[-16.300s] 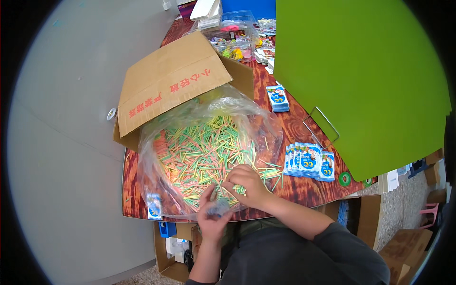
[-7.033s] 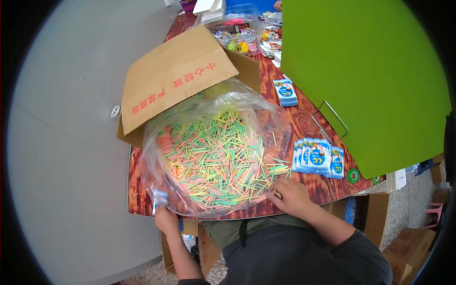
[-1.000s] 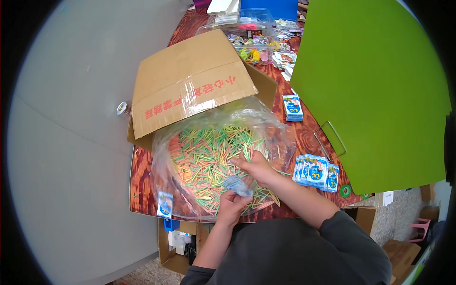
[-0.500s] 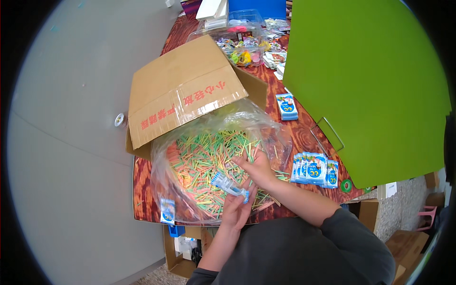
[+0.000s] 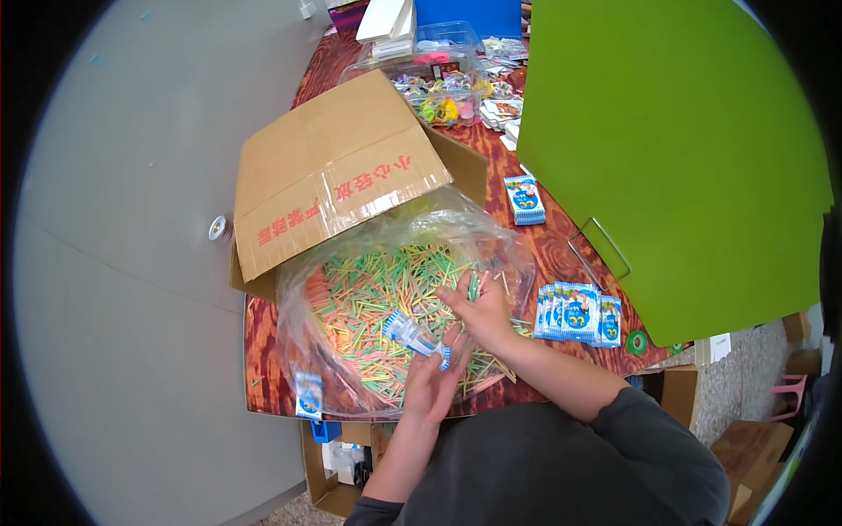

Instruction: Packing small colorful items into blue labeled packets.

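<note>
My left hand is closed around the lower end of a small blue-and-white packet, which lies slanted across the fingers. To its right, my right hand pinches a few thin green sticks that stand up between thumb and fingers. Under both hands spreads a heap of thin pink, green and yellow sticks in a large clear plastic bag. The bag comes out of a tilted cardboard box. Whether the packet's end is open I cannot tell.
Blue-and-white packets lie in a row at the right, with another stack farther back. A single packet rests by the front-left edge. A green board with a metal handle covers the right. Clear tubs hold small colourful items behind.
My right hand has drawn its fingers together, and the green sticks now show upright in its grip. The packet in my left hand has shifted slightly left. The whole view has moved a little.
</note>
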Demonstrator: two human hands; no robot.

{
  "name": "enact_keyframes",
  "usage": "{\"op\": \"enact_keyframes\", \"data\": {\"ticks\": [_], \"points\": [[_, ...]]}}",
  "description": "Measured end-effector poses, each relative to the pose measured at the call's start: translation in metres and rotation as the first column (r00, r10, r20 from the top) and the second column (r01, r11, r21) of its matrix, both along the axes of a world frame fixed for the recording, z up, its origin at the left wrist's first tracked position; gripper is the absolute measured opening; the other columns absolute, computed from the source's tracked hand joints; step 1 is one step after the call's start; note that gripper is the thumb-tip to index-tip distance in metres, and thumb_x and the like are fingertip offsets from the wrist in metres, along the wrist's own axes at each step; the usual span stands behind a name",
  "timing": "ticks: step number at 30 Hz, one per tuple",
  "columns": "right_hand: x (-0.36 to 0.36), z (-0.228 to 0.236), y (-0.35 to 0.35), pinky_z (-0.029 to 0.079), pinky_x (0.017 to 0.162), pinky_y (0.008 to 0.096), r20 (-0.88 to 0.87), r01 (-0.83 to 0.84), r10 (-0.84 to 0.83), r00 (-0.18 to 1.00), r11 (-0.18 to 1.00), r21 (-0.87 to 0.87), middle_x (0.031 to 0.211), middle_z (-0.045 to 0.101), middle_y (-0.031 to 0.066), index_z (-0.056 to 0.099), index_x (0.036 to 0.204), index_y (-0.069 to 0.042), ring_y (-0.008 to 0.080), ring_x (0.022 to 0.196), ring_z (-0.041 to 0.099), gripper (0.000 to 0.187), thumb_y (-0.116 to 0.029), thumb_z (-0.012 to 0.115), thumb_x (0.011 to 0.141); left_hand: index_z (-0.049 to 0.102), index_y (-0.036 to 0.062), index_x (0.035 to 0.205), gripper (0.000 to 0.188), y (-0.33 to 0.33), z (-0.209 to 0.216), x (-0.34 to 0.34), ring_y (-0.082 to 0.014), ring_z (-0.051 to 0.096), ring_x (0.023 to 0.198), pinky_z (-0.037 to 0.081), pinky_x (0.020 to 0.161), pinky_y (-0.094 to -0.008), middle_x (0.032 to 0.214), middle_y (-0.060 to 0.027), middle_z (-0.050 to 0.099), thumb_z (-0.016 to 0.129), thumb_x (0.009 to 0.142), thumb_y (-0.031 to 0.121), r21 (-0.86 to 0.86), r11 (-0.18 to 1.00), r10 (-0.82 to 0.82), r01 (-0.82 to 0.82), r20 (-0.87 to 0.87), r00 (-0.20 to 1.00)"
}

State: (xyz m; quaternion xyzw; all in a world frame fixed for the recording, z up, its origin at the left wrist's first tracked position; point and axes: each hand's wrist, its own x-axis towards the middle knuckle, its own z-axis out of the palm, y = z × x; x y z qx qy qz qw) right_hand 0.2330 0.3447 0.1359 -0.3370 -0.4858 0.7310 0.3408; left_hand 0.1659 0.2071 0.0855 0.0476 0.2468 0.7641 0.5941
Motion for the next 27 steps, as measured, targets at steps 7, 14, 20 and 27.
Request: {"op": "enact_keyframes", "data": {"ticks": [7,14,20,27], "points": [[-0.011,-0.020,-0.003,0.042,0.055,0.0221,-0.003,-0.045,0.046,0.999,0.994,0.097,0.063,0.053,-0.0020,0.049,0.072,-0.009,0.0049,0.059,0.051,0.033,-0.018,0.077,0.087,0.031,-0.0025,0.143,0.056,-0.002,-0.006,-0.001,-0.0408,0.030,0.144,0.025,0.122,-0.0465,0.150,-0.0332,0.030,0.057,0.096,0.011,-0.012,0.998,0.059,-0.058,0.133,0.989],[-0.011,-0.020,-0.013,0.043,0.048,0.0227,-0.039,-0.085,0.092,0.995,0.983,0.161,0.063,0.053,-0.0021,0.049,0.073,-0.008,0.0041,0.055,0.050,0.035,-0.022,0.077,0.087,0.032,-0.0081,0.142,0.061,-0.006,-0.010,-0.005,-0.0363,0.034,0.142,0.024,0.123,-0.0458,0.148,-0.0278,0.037,0.062,0.094,0.015,-0.032,0.996,0.090,-0.085,0.202,0.975],[0.001,-0.027,-0.008,0.051,0.047,0.0257,0.022,-0.313,0.315,0.949,0.927,0.205,0.066,0.059,0.0018,0.053,0.076,-0.005,0.0107,0.059,0.064,0.030,-0.023,0.069,0.094,0.036,-0.0074,0.139,0.060,-0.013,-0.008,-0.007,-0.0350,0.033,0.143,0.024,0.123,-0.0453,0.148,-0.0268,0.037,0.065,0.092,0.015,-0.006,0.999,0.044,-0.044,0.250,0.967],[0.013,-0.015,-0.021,0.047,0.056,0.0307,0.090,-0.305,0.296,0.951,0.946,0.107,0.061,0.060,0.0059,0.062,0.070,-0.002,0.0135,0.056,0.057,0.030,-0.022,0.072,0.090,0.057,0.0007,0.120,0.029,-0.021,-0.026,-0.007,-0.0340,0.045,0.135,0.032,0.119,-0.0472,0.134,-0.0195,0.055,0.062,0.092,0.010,0.012,1.000,0.019,-0.023,0.270,0.963]]}}
